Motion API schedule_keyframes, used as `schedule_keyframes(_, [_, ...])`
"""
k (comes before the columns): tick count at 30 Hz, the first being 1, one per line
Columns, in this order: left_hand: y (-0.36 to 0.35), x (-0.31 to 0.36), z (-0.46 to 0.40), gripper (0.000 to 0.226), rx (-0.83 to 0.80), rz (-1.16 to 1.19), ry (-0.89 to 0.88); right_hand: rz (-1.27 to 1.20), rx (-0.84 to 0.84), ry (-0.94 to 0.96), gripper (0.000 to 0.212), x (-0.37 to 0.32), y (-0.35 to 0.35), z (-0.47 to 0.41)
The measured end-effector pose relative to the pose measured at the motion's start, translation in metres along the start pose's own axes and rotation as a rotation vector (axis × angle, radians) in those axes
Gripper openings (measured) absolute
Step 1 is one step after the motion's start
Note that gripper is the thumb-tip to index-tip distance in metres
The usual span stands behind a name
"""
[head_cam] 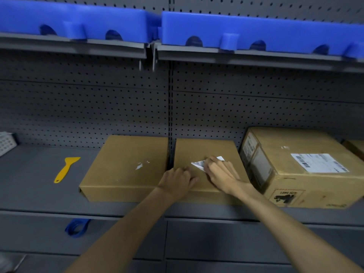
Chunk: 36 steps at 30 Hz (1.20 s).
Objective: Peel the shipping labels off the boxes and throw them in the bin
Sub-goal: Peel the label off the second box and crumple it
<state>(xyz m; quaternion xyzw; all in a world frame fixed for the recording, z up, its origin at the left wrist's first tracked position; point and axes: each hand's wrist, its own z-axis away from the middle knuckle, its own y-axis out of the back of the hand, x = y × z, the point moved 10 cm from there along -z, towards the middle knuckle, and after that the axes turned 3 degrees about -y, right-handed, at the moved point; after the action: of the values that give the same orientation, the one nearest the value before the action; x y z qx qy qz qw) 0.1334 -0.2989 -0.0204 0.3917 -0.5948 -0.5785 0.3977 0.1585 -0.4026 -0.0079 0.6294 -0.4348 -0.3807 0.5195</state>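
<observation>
Head view showed a grey shelf (pixel 39 196) carrying three cardboard boxes side by side, with both bare hands working on the middle box (pixel 204 150). The left hand (pixel 178 179) lay flat on that box's near left corner, fingers loosely curled and pinching nothing, bracing it against the pull. The right hand (pixel 220 171) had its grip closed on a white label (pixel 199 164), a crumpled, partly lifted piece whose free corner pointed left while the far end was hidden under the fingers, so how much was yet stuck could not be told. The left box (pixel 126 166) bore only small white scraps (pixel 139 166) on its top, which suggested a label torn away in pieces. The right box (pixel 303 168), taller and just beside the middle one, carried a whole label (pixel 319 162), flat and untouched. A yellow scraper (pixel 66 170) lay on the shelf well apart to the left. No bin appeared anywhere in view. The main risk, as I judged it, was tearing: a sharp or steep pull on the thin paper could leave scraps behind as on the left box, or strip the cardboard's surface. The light middle box might also slide toward the shelf edge if the bracing hand eased off. Sticky paper could cling to the fingers when dropped.
</observation>
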Motion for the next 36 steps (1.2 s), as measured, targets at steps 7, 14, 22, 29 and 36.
schedule_keyframes(7, [-0.002,0.000,-0.001,0.057,-0.032,0.021,0.015,-0.041,0.040,-0.041,0.016,0.001,0.000,0.003])
schedule_keyframes(14, [-0.001,0.001,0.001,0.057,-0.042,0.025,-0.018,-0.105,0.203,-0.218,0.008,0.065,0.051,-0.006])
schedule_keyframes(22, [-0.003,0.002,-0.001,0.056,-0.021,0.036,-0.027,-0.148,0.169,-0.205,0.014,0.057,0.044,0.000])
schedule_keyframes(29, [-0.003,0.002,-0.003,0.054,0.003,0.058,-0.037,-0.144,0.226,-0.212,0.008,0.070,0.052,0.011])
schedule_keyframes(36, [-0.001,0.003,-0.003,0.053,-0.012,0.091,-0.031,-0.397,0.576,-0.352,0.017,0.109,0.126,0.026])
